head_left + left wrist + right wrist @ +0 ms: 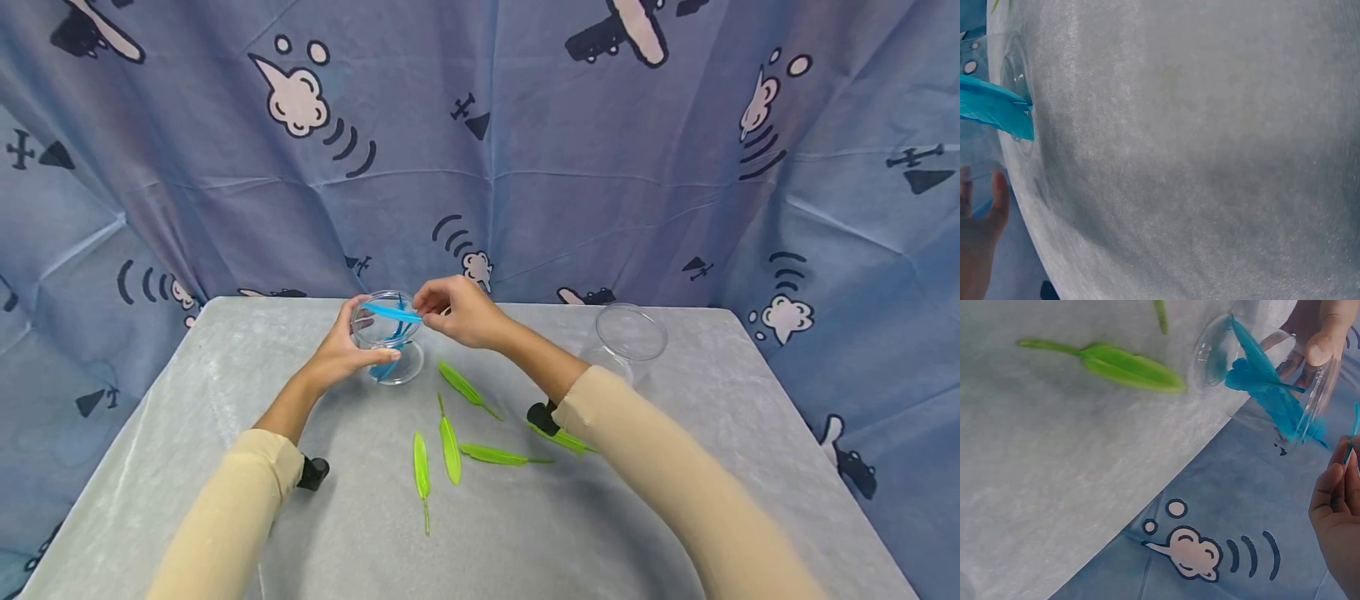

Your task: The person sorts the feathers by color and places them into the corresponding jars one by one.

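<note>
My left hand (337,354) holds a clear plastic jar (412,363) near its top, fingers on one side and thumb on the other. Inside the jar are blue feathers (1263,381). Thumb and fingers of my right hand (467,313) pinch a blue feather (392,312) by one end, and its length overlaps the jar's mouth in the head view. In the right wrist view, the right hand (1341,506) is beside the jar's rim, at the frame's edge. The left wrist view catches only part of the left hand (982,231) and jar.
Several green feathers lie spread in front of the jar, among them one green feather (461,383) closest to it and another (421,467) nearer me. A second clear container (632,332) stands at the right, partly behind my right arm. A patterned blue curtain (420,125) hangs behind the grey-covered table (360,517).
</note>
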The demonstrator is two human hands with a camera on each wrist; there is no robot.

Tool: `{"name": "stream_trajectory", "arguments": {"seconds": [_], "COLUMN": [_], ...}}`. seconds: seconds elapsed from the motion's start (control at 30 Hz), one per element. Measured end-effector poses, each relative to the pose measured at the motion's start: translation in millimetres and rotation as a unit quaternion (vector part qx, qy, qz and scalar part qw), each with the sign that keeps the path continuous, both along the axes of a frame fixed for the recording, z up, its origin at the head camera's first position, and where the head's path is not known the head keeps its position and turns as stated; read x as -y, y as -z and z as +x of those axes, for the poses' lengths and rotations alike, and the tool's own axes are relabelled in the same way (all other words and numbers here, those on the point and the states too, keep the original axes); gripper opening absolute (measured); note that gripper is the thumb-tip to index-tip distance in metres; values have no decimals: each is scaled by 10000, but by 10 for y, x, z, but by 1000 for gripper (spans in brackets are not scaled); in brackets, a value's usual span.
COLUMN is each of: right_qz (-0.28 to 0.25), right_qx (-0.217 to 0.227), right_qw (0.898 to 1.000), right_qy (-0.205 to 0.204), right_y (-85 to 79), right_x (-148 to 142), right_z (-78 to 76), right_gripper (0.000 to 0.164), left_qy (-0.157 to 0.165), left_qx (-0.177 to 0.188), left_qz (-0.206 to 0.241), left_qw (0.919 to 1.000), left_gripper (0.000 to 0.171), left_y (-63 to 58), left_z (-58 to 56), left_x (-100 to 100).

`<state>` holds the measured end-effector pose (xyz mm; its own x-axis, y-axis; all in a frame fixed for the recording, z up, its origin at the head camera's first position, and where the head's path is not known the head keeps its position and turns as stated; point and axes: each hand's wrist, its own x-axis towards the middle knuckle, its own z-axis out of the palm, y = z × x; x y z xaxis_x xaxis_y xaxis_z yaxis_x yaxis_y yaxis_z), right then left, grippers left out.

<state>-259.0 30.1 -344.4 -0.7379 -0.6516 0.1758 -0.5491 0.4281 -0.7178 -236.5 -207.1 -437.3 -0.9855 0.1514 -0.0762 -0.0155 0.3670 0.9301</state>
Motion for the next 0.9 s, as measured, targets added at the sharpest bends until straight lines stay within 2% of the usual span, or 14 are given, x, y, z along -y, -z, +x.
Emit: {"name": "stream_trajectory", "arguments": {"seconds": [0.23, 0.53, 0.9], "right_qz": [322, 726, 751], "right_qx": [99, 120, -5], "right_qw": [9994, 9973, 9971], "right_qy": [1, 4, 150], "right_y": [-5, 33, 61], "right_x": [163, 282, 354], "right_z": [-42, -39, -47], "right_gripper": [16, 17, 17], "left_qy": [1, 83, 159], "left_qx": [78, -20, -104], "left_qz": [-1, 49, 204], "left_qw": [10000, 10000, 9996], "left_gripper": [106, 104, 104], "left_y": [-1, 13, 26], "left_z": [5, -8, -20], "left_x": [6, 23, 22]}}
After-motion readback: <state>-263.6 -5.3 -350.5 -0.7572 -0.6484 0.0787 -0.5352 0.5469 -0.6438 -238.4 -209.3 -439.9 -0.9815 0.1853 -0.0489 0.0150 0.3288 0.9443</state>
